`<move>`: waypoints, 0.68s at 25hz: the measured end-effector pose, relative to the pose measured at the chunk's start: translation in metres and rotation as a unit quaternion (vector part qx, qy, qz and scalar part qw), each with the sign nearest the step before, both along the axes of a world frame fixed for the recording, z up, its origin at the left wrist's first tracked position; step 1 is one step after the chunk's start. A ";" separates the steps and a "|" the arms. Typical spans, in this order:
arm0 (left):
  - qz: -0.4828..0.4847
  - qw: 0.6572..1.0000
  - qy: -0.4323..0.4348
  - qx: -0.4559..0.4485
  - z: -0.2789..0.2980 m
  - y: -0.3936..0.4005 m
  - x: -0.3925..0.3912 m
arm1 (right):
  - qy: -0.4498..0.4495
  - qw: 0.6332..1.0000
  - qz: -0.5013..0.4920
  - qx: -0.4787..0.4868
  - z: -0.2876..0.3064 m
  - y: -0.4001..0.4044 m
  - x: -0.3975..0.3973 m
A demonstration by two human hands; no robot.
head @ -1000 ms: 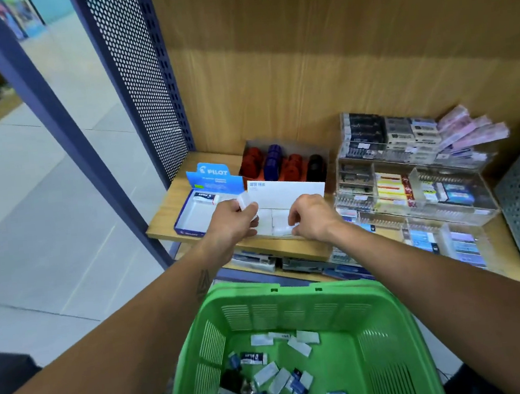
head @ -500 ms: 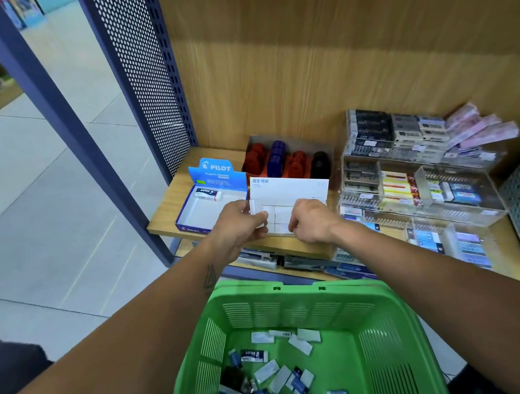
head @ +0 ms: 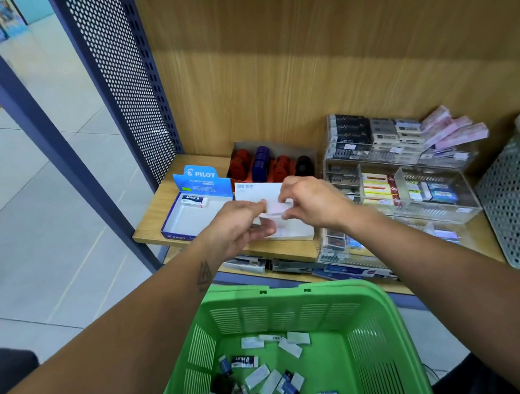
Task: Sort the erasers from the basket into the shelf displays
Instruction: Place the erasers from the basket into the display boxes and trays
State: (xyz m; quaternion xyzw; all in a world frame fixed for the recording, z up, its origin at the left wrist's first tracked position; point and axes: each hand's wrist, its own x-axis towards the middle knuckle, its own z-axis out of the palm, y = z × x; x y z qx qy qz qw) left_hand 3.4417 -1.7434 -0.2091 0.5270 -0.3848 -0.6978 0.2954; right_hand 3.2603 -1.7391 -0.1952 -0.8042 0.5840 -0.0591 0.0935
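Note:
A green basket [head: 369,301] sits low in front of me with several loose erasers [head: 265,382] in its bottom. On the wooden shelf [head: 168,193] stands a white display box [head: 294,231] and, to its left, a blue Pilot display box [head: 196,216] holding one eraser [head: 193,200]. My left hand [head: 239,228] and my right hand [head: 310,201] meet above the white box. Between their fingertips they pinch a white eraser [head: 274,209].
A box of red, blue and black items [head: 273,163] stands behind the white box. Clear acrylic displays [head: 410,174] full of erasers fill the shelf's right side. A grey perforated basket [head: 519,201] stands at far right. A blue perforated panel [head: 121,83] borders the shelf's left.
Both hands have lifted from inside the white box and come together above it, now holding a white eraser between them.

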 end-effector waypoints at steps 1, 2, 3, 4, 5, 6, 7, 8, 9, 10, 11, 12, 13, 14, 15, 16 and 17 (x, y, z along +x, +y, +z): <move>-0.011 0.995 -0.079 -0.053 -0.003 -0.005 -0.003 | 0.047 0.998 -0.052 -0.008 0.002 -0.002 -0.005; -0.046 0.973 -0.184 -0.128 -0.006 -0.011 -0.004 | 0.086 0.992 -0.092 -0.012 0.003 -0.002 -0.008; -0.101 0.930 -0.284 -0.211 -0.009 -0.016 -0.005 | 0.112 0.987 -0.115 -0.011 0.004 -0.002 -0.007; -0.170 0.873 -0.360 -0.281 -0.011 -0.017 -0.007 | 0.133 0.984 -0.121 -0.006 0.003 0.000 -0.003; -0.237 0.820 -0.405 -0.327 -0.014 -0.017 -0.010 | 0.153 0.981 -0.117 -0.001 0.001 0.002 0.001; -0.294 0.782 -0.428 -0.346 -0.018 -0.017 -0.013 | 0.175 0.979 -0.107 0.002 -0.002 0.003 0.007; -0.342 0.750 -0.443 -0.353 -0.022 -0.016 -0.016 | 0.191 0.977 -0.095 0.005 -0.005 0.005 0.011; -0.386 0.720 -0.457 -0.353 -0.026 -0.016 -0.018 | 0.204 0.975 -0.086 0.008 -0.009 0.006 0.015; -0.420 0.690 -0.471 -0.355 -0.030 -0.016 -0.019 | 0.213 0.973 -0.083 0.013 -0.013 0.006 0.018; -0.443 0.661 -0.488 -0.358 -0.034 -0.016 -0.019 | 0.222 0.971 -0.085 0.017 -0.017 0.005 0.021; -0.456 0.635 -0.502 -0.369 -0.038 -0.018 -0.019 | 0.230 0.969 -0.088 0.020 -0.021 0.002 0.022; -0.462 0.616 -0.513 -0.379 -0.039 -0.018 -0.018 | 0.235 0.967 -0.091 0.021 -0.024 0.000 0.023; -0.466 0.601 -0.522 -0.385 -0.040 -0.020 -0.017 | 0.240 0.966 -0.092 0.024 -0.026 -0.001 0.023; -0.470 0.590 -0.528 -0.389 -0.040 -0.020 -0.016 | 0.246 0.964 -0.093 0.025 -0.027 -0.002 0.024; -0.473 0.584 -0.531 -0.392 -0.040 -0.019 -0.015 | 0.251 0.963 -0.094 0.025 -0.028 -0.002 0.023; -0.474 0.584 -0.530 -0.391 -0.039 -0.019 -0.014 | 0.256 0.962 -0.096 0.024 -0.029 -0.002 0.023; -0.474 0.589 -0.527 -0.389 -0.039 -0.019 -0.011 | 0.256 0.961 -0.096 0.024 -0.030 -0.003 0.023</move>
